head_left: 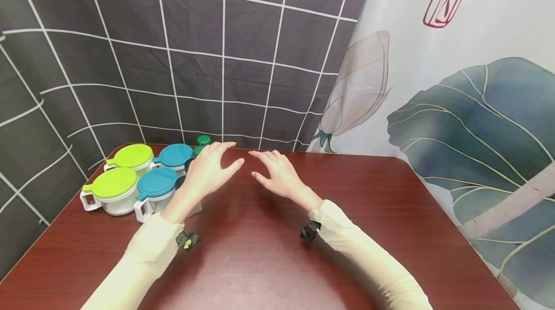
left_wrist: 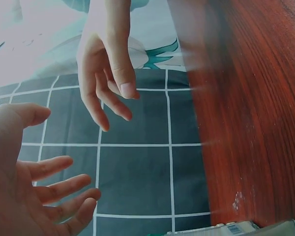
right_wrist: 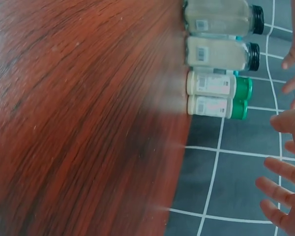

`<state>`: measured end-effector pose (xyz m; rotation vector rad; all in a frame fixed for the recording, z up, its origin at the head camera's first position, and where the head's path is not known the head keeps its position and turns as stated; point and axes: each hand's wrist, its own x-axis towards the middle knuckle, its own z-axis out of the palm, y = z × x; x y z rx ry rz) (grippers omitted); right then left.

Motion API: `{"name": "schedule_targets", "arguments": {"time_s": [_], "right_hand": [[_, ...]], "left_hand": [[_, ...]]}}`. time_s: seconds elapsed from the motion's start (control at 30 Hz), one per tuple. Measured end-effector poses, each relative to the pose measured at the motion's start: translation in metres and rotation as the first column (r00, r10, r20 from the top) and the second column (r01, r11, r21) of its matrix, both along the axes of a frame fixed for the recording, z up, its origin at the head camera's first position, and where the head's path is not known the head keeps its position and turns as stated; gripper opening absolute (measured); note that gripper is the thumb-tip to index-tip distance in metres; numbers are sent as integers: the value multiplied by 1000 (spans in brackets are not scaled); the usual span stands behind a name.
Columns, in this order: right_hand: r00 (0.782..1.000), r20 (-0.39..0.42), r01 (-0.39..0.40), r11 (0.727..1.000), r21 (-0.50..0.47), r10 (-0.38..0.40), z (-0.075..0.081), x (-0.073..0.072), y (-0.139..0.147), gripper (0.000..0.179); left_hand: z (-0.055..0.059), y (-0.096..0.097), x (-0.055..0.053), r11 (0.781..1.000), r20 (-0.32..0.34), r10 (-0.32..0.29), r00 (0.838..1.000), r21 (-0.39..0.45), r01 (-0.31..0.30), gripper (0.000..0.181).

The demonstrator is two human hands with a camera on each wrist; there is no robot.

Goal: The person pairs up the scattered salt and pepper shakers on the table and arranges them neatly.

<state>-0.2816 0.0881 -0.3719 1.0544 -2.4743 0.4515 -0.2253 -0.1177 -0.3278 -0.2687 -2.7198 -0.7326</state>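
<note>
My left hand [head_left: 207, 171] hovers above the tabletop with nothing in it, fingers extended and thumb apart. Facing it, my right hand [head_left: 281, 176] is also raised and holds nothing; a gap lies between the two. Nearest the left hand are white-handled jars with blue lids [head_left: 157, 182] and lime-green lids [head_left: 114, 182], two of each colour. The left hand partly hides bottles behind it. In the right wrist view these are two clear bottles with black caps [right_wrist: 254, 57] and two smaller ones with green caps [right_wrist: 243, 88].
A dark red wood-grain table [head_left: 243, 262] lies under both arms. Behind it hangs a dark cloth with a white grid [head_left: 247, 30]. To the right is a pale cloth printed with a large leaf [head_left: 485, 122]. Each wrist carries a small black camera [head_left: 310, 231].
</note>
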Motion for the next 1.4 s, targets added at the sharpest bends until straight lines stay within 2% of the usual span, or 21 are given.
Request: {"name": "schedule_targets", "arguments": {"time_s": [0.27, 0.57, 0.77, 1.03, 1.4], "right_hand": [[999, -30, -28, 999, -25, 27, 0, 2, -9, 51], [999, -24, -38, 998, -51, 37, 0, 4, -14, 50], [999, -30, -40, 996, -78, 38, 0, 4, -18, 49], [998, -43, -39, 994, -103, 35, 1, 7, -26, 48], [999, -15, -37, 993, -114, 36, -1, 9, -37, 47]], "left_hand": [[5, -8, 8, 1000, 1, 13, 1000, 28, -13, 56], [7, -17, 14, 999, -15, 34, 999, 36, -33, 57], [9, -24, 18, 997, 24, 47, 999, 55, -48, 57], [9, -30, 22, 996, 25, 53, 998, 69, -54, 58], [6, -41, 27, 994, 33, 73, 997, 80, -76, 59]]}}
